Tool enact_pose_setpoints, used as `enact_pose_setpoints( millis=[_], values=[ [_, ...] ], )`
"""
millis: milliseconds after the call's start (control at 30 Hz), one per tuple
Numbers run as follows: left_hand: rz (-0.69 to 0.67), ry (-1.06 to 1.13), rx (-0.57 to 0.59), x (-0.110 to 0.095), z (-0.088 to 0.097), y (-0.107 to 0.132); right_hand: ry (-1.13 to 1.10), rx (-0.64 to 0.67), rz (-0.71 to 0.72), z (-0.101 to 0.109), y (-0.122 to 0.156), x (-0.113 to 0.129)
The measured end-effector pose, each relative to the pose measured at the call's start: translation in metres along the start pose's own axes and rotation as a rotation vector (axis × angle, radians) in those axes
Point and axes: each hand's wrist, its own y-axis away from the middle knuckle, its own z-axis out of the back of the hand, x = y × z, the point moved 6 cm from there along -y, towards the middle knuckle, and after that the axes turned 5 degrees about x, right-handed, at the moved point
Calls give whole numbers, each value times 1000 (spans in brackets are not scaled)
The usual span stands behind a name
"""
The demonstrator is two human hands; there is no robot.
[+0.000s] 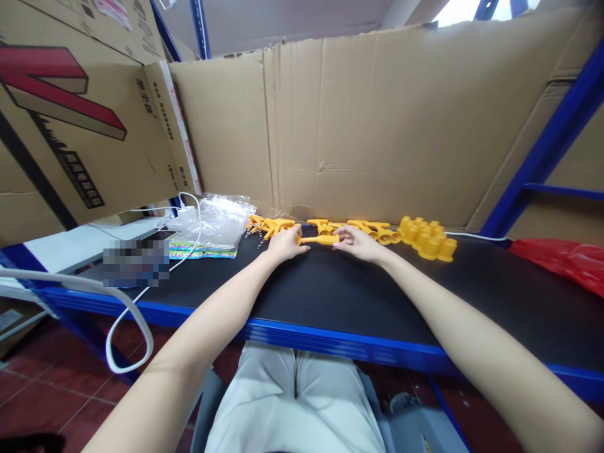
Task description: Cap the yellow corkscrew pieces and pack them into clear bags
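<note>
Between my two hands a yellow plastic piece [325, 240] lies level, low over the black tabletop. It has a thin ridged shaft on the left and a wider tube-like part on the right. My left hand [283, 245] is closed around the shaft end, hiding its tip. With thumb and fingertips, my right hand [358, 244] grips the wide end. Behind my left hand is a pile of branched yellow plastic parts [278, 224], with thin metal springs [261, 240] beside it. More yellow parts with round cups [385, 237] lie just past my right hand.
Yellow stepped cups [427, 239] stand in a cluster on the right, and a red plastic bag [561, 258] lies beyond. Clear plastic bags [219, 217] and a white cable [195, 242] are at left. A cardboard wall [377, 132] closes the back; a blue rail [330, 336] edges the front.
</note>
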Motion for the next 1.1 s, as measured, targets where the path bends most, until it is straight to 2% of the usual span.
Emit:
enact_pose_setpoints(
  millis=[167,300,700,1100],
  values=[
    [-14,10,-24,-3,3,2,38,3,-123,-3,0,-1],
    [20,-9,-22,-3,5,3,46,-23,-137,-4,2,4],
    [37,-40,-53,-10,13,8,-64,90,-88,-4,5,-2],
    [42,-27,-40,-10,12,7,-102,34,-150,-5,5,-2]
  ],
)
